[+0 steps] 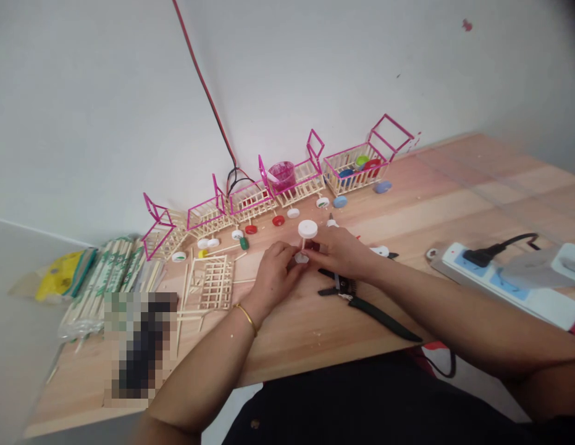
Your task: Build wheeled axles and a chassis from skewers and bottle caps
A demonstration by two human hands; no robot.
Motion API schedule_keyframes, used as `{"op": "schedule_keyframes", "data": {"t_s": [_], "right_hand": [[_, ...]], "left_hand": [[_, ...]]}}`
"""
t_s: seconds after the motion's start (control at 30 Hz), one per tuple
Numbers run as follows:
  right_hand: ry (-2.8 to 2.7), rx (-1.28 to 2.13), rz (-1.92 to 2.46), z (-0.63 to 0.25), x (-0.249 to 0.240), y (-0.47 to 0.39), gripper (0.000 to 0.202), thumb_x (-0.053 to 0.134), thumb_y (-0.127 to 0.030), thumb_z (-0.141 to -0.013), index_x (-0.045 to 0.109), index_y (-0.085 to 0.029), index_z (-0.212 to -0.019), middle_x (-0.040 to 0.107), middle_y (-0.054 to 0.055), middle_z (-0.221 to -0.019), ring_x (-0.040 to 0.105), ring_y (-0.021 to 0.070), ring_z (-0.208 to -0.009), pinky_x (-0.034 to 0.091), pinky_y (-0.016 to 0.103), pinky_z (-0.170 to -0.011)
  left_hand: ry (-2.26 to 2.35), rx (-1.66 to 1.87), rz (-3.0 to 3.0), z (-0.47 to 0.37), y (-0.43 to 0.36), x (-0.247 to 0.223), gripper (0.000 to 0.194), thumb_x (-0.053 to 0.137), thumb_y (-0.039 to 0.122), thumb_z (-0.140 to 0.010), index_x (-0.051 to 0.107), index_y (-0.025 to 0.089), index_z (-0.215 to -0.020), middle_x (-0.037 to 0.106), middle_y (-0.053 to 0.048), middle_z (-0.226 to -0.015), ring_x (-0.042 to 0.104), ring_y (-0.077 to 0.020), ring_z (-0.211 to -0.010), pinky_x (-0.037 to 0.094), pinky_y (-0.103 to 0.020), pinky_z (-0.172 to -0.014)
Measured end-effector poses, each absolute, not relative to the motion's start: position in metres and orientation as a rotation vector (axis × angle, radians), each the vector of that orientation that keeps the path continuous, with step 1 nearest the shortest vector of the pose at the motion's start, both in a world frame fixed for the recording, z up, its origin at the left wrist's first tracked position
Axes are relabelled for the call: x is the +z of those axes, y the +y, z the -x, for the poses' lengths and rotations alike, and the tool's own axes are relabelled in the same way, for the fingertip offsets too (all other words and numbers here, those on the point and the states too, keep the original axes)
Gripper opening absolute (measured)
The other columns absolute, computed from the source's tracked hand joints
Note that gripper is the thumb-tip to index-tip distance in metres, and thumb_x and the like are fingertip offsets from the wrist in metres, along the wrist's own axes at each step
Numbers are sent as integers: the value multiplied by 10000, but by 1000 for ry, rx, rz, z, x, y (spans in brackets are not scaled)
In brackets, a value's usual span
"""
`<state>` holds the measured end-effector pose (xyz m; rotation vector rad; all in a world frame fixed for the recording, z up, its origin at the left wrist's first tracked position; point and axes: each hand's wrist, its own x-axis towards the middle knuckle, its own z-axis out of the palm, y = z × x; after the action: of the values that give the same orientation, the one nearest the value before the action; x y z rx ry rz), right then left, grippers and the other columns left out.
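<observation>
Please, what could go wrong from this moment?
The white cap might come off or sit crooked, as it tops a thin stick between the left hand and right hand.

The cutter lies close to the right hand and could nick it; its handle nears the table's front edge, so it might fall.

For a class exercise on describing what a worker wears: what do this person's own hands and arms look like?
A thin gold-coloured bangle circles the left hand's wrist; none shows at the right hand's. Both hands are gloveless, fingers uncovered, and no sleeves cover the forearms.
</observation>
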<state>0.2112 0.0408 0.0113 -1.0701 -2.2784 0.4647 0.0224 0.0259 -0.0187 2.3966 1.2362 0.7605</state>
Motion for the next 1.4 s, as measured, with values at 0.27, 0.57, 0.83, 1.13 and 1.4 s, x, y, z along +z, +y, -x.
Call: {"op": "schedule_keyframes", "data": {"t_s": [0.27,0.57,0.83,1.13,1.4], "right_hand": [[-2256,485,1066,-214,11,41,134,541,-264,-849,621,-160,-878,655,56,-787,570,176,-712,389,273,-656],[-2298,432,984,-213,9,43,146,511,-251,-885,619,-153,-876,659,74,-818,577,188,-766,383,274,-661],[-2313,430,987,-210,9,44,140,519,-234,-877,599,-155,-793,632,62,-772,554,178,-734,372,273,-647],[-2302,455,1000,-210,8,44,162,520,-248,-877,590,-164,-758,617,46,-747,535,169,-706,362,272,-640],[-2299,443,1016,-211,10,43,155,528,-246,-873,591,-160,-761,617,48,-741,533,167,-704,357,263,-633]], "left_hand": [[1236,751,-2371,-22,26,-18,220,572,280,-849,593,184,-1046,585,-74,-945,542,-204,-908,459,-355,-802],[1240,730,-2415,-23,26,-20,208,586,286,-843,601,180,-1021,588,-60,-915,532,-196,-886,447,-337,-782],[1244,694,-2444,-24,26,-20,201,584,308,-843,602,178,-995,580,-67,-915,525,-207,-886,438,-349,-779],[1238,682,-2451,-24,26,-20,171,576,298,-846,595,175,-962,582,-67,-916,526,-206,-884,437,-350,-776],[1233,690,-2450,-24,26,-20,164,575,298,-845,596,173,-950,585,-69,-910,528,-201,-881,437,-349,-773]]}}
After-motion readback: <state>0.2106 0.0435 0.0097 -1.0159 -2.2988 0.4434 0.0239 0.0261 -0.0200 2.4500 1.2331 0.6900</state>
